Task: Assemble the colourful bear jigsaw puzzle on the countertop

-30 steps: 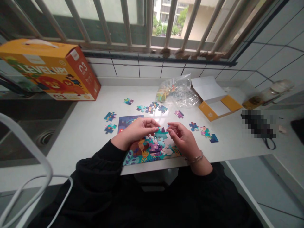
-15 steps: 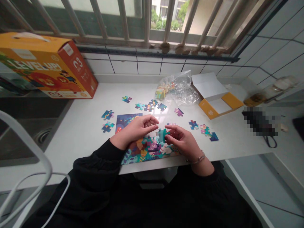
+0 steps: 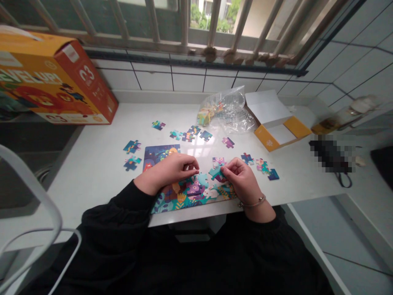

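My right hand pinches a teal jigsaw puzzle piece between thumb and fingers, just above the right part of the puzzle. My left hand hovers over the middle of the puzzle, fingers loosely curled, thumb a little apart, nothing visible in them. Below both hands lies the partly assembled jigsaw puzzle, with rabbits, plants and a dark blue upper left corner. A pale teal piece sits in it near my left fingertips. The left hand and forearm cover part of the picture. Just behind the held piece is a pink-and-white piece.
Loose pieces lie behind the puzzle, more pieces to the left and others to the right. Farther back are a clear plastic bag and an open yellow-white box. A large orange box stands by the sink.
My right hand has drawn slightly away from my left, tilting the teal piece it holds. My left fingers have curled more. The whole view has shifted a little.
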### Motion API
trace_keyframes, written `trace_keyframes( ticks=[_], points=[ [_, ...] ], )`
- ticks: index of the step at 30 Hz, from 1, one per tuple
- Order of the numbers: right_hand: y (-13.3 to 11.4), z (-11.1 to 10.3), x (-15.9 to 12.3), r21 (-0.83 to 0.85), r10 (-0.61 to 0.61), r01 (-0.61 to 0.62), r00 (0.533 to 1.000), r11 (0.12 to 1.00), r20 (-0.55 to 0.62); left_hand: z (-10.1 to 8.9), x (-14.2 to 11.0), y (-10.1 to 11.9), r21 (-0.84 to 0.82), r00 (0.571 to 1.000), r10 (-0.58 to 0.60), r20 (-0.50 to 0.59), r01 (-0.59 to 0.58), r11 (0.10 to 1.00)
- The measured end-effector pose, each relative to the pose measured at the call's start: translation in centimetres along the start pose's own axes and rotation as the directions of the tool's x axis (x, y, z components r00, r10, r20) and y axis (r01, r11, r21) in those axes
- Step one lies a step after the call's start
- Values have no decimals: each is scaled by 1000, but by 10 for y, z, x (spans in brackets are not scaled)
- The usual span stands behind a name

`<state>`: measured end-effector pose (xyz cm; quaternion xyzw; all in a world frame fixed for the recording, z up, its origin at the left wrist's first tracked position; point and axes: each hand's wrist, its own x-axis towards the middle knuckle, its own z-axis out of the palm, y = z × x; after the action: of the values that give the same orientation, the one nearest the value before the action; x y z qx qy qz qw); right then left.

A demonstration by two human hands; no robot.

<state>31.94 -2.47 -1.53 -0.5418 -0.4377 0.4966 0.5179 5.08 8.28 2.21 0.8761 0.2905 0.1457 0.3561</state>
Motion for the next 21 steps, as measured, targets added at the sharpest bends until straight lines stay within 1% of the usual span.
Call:
trace_keyframes(
  ticks=[4, 6, 8, 10, 13, 15, 18, 21],
  points=[
    [0, 1, 0, 24, -18, 18, 1000, 1000, 15, 0, 1, 1, 11, 1000, -4, 16, 4, 1000],
    [1, 1, 1, 10, -35, 35, 999, 999, 20, 0, 1, 1, 9, 1000, -9, 20, 9, 1000],
    [2, 0, 1, -51, -54, 56, 998, 997, 39, 1, 1, -1, 7, 999, -13, 32, 13, 1000],
    [2, -1, 0, -160, -89, 98, 994, 982, 58, 1, 1, -3, 10, 999, -13, 46, 13, 1000],
    [-2, -2, -1, -341, -221, 241, 971, 909, 95, 2, 2, -5, 19, 998, -4, 58, 3, 1000],
    [-4, -2, -2, -404, -299, 337, 941, 850, 155, 2, 2, -5, 23, 998, 1, 57, -2, 1000],
    [-5, 1, -2, -433, -317, 406, 911, 805, 264, 2, 2, -4, 21, 998, -1, 57, 0, 1000],
    [-3, 3, -3, -486, -316, 448, 889, 750, 331, 3, 2, -4, 3, 999, -3, 48, 2, 1000]
  ],
)
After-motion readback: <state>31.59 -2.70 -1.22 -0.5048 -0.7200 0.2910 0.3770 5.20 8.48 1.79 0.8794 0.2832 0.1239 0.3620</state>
